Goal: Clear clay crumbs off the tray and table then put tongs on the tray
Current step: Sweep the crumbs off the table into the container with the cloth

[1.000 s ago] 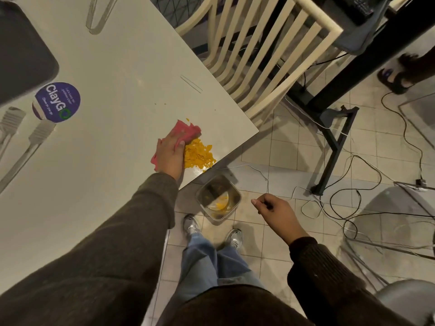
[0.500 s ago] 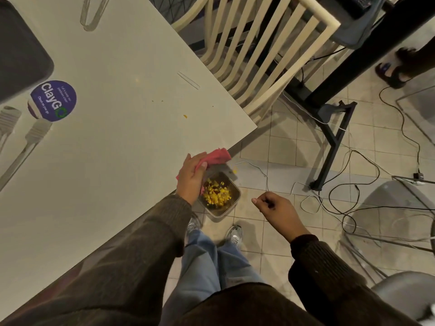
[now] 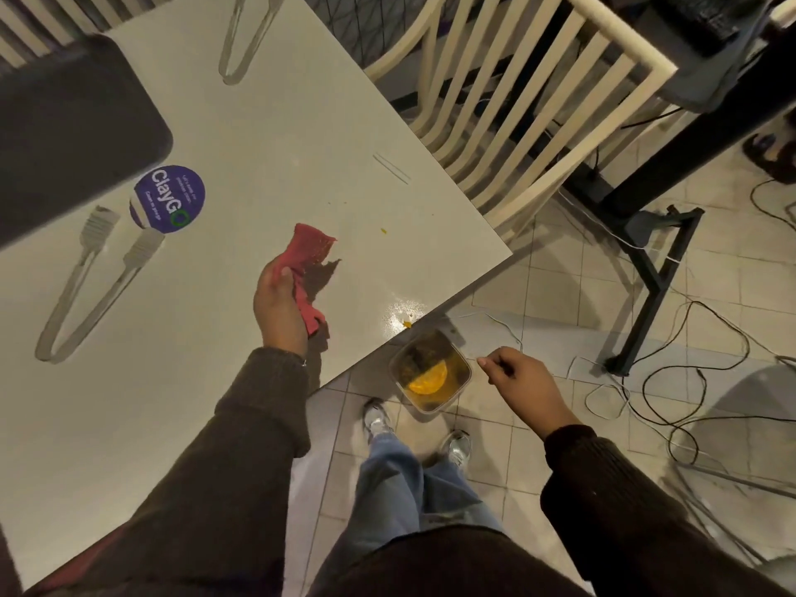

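One clear square container [image 3: 430, 372] hung off the table's near corner, just below the edge, and it held a heap of yellow-orange clay [image 3: 427, 377] against darker matter at its bottom; no lid showed on it. The right hand [image 3: 523, 383] was beside its right rim with fingers curled in; whether it pinched the rim or only closed on itself could not be told. The left hand [image 3: 278, 305] was raised over the white table [image 3: 267, 135] and clenched around one red cloth [image 3: 308, 269], whose free ends stuck out above and below the fist and cast a shadow on the tabletop. A few clay crumbs were left on the table: one yellow bit [image 3: 407, 324] at the very edge above the container, one small speck [image 3: 383, 230] further in, and two or three fainter dots beyond it. Two pairs of tongs lay on the bare table, neither on the tray: the near tongs [image 3: 92, 282] to the left of the cloth, with ridged white tips pointing away, and the far tongs [image 3: 247, 40] near the top edge. One dark tray [image 3: 73, 140] sat at the far left, its rounded corner just beside a single round purple sticker [image 3: 170, 199] reading ClayGO. One pale slatted chair [image 3: 525, 101] stood against the table's right side.
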{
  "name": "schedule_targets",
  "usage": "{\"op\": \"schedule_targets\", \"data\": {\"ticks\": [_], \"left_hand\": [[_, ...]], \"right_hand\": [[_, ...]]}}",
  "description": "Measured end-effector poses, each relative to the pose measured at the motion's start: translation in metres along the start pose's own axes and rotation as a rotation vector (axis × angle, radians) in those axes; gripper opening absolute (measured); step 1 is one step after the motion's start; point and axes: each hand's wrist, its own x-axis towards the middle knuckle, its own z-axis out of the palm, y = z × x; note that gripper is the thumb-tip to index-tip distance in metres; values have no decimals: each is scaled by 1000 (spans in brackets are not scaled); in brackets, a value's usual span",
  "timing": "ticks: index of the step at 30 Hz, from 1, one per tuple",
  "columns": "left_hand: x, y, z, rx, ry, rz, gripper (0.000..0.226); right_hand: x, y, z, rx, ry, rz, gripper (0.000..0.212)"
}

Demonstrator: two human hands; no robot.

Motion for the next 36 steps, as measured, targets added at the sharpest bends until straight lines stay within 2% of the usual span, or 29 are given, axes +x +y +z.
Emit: {"op": "schedule_targets", "data": {"ticks": [4,6,9,10,14,18,25,30,33,36], "left_hand": [[18,-17,-7,236,126,92,39],[30,-25,-7,408,72,111,43],[55,-40,-5,935,-40,164,49],[66,-41,-3,1004,-61,167,50],[106,-22,23,875,-98,177,48],[133,-5,62,686,-227,235,44],[100,0,120,744,-519,381,40],[67,-7,154,776,-615,420,39],[59,-10,169,679,-737,393,40],[56,-10,178,678,-822,432,39]], "right_hand": [[-1,5,-2,0,10,-1,24],[2,4,-2,6,12,-6,24],[7,2,0,-9,-4,-7,24],[9,3,1,-9,-4,-6,24],[11,7,3,-9,2,19,24],[7,12,1,26,27,58,23],[-5,27,-4,85,60,111,25],[-13,34,-2,108,74,125,24],[-18,40,-1,105,79,142,25],[-24,45,-2,99,83,151,24]]}}
